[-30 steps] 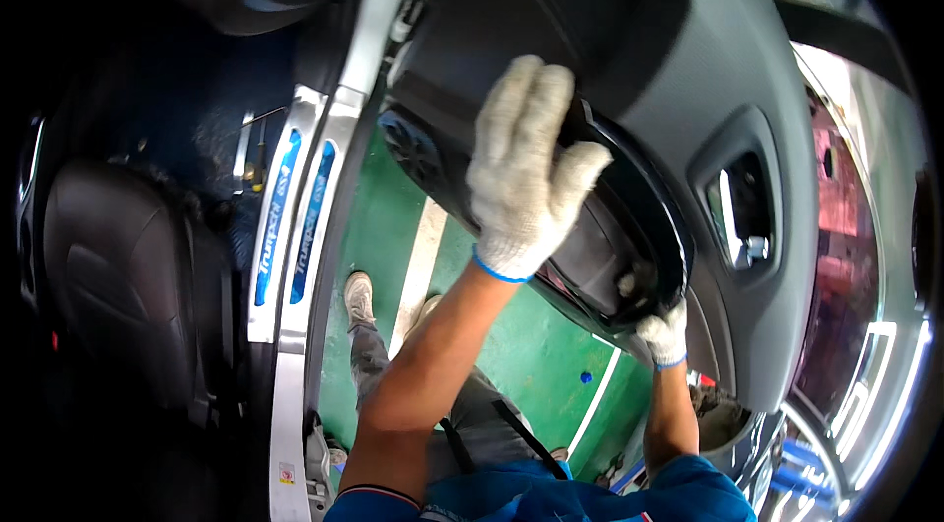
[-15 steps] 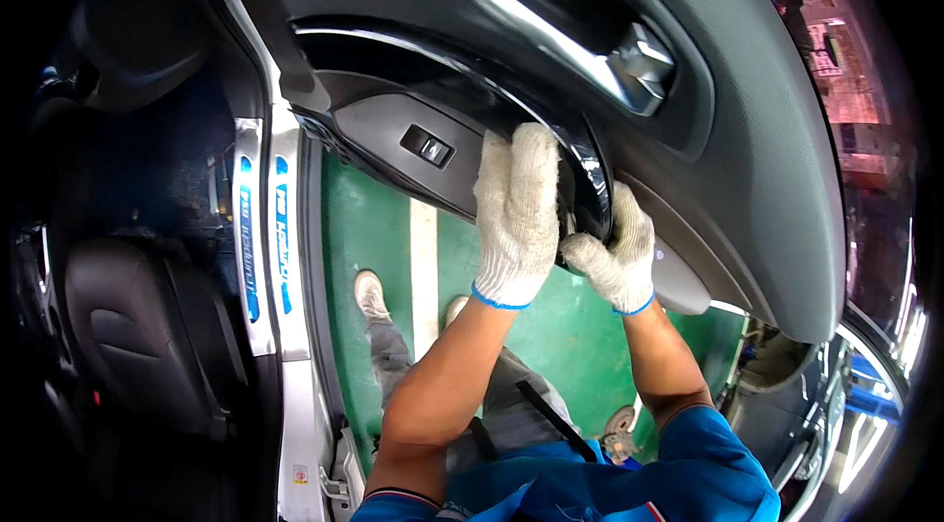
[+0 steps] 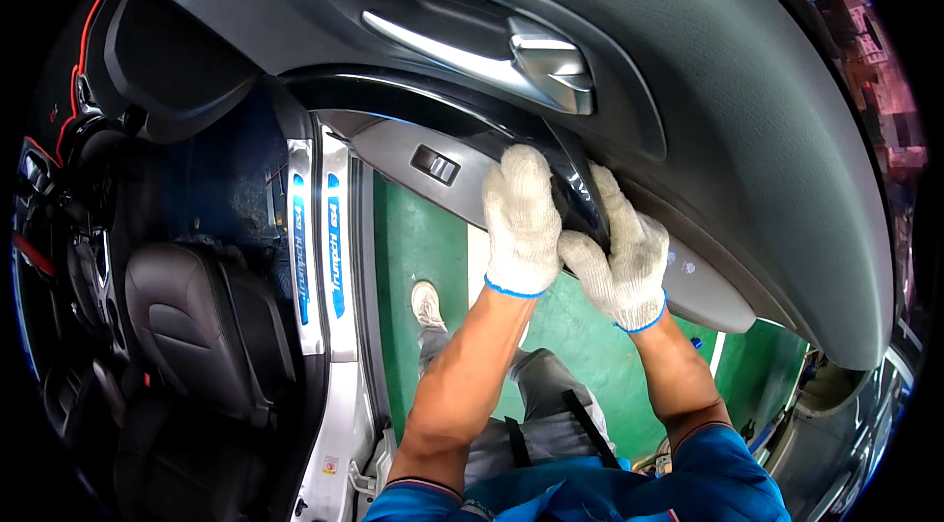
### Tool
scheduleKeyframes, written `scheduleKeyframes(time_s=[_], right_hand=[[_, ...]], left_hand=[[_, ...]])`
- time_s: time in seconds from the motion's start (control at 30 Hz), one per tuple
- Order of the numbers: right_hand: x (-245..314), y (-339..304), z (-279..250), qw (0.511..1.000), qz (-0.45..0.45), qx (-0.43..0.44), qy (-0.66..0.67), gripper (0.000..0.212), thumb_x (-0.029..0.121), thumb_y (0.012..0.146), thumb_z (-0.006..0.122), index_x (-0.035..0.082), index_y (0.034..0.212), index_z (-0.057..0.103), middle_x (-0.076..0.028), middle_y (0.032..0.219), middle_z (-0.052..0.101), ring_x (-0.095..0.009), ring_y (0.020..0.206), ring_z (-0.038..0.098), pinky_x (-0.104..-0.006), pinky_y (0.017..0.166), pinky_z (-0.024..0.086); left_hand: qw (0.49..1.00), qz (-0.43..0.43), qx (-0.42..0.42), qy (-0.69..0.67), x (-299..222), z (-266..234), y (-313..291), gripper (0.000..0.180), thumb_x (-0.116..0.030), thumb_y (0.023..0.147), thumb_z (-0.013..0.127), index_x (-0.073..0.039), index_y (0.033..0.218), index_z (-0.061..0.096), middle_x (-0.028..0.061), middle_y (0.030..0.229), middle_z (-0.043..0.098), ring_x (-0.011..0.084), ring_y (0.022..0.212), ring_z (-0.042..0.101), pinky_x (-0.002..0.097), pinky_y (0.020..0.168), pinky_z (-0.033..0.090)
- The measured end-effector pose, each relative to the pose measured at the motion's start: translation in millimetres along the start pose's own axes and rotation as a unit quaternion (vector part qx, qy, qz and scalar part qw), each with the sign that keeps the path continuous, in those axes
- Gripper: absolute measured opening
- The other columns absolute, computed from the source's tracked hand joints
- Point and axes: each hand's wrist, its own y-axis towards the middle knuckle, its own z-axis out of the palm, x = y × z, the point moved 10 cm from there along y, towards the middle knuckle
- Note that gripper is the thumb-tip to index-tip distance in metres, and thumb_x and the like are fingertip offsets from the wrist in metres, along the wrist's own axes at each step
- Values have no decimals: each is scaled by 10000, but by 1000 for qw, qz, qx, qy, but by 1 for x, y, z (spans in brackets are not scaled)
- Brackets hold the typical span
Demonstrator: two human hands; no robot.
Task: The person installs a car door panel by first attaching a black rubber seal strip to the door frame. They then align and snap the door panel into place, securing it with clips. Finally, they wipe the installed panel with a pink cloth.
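Note:
Both hands wear white knitted gloves with blue cuffs, at the inner panel of an open car door. My left hand (image 3: 522, 217) is closed at the armrest panel with the window switch (image 3: 436, 165), against the near side of the glossy black trim (image 3: 582, 190). Its fingertips are partly hidden, fingers together and bent over the edge. My right hand (image 3: 629, 257) grips the lower end of that trim, thumb on the near side and fingers reaching along the far side. Above them is the chrome inner door handle (image 3: 492, 65) in its dark recess.
The grey padded door panel (image 3: 747, 119) curves over the top and right. A black car seat (image 3: 192, 320) and the metal door sill (image 3: 339, 237) lie left. Below are a green floor (image 3: 401, 247) and my shoe (image 3: 426, 304). Another vehicle (image 3: 846, 463) shows lower right.
My view has shifted, so the handle sits further left and more of the seat shows. My left fingers look more bent, and my right fingers reach further along the black trim.

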Motion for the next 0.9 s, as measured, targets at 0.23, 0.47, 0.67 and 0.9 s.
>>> scheduleKeyframes(time_s=[0.23,0.47,0.67,0.9], right_hand=[[-12,-10,1,992,85,62,66,710,295,747,858,5,1345,607,-219,1059,708,-359,978,709,-429,889,557],[-33,-69,-53,992,-69,57,-93,657,178,642,884,72,1253,668,-152,1224,687,-358,1159,650,-439,1010,527],[-27,-73,-52,987,-104,63,-106,618,124,668,852,69,1257,672,-139,1257,684,-339,1199,644,-438,1017,528],[51,-143,0,905,-404,137,3,171,292,733,849,232,794,702,48,694,560,-124,587,572,-313,473,448]], left_hand=[[998,12,66,5,-14,10,-2,823,-819,881,529,-22,1061,633,141,931,702,253,805,715,378,753,619],[993,115,6,29,-25,-33,-59,395,-291,1051,602,48,1252,587,160,1081,724,268,1011,715,384,966,561],[977,-90,-183,59,89,-103,-128,274,-313,999,697,-54,1061,635,58,896,687,150,762,631,337,771,560],[991,-103,-88,12,122,-92,-99,229,-258,988,703,-36,1029,664,70,904,716,153,808,690,314,798,577]])
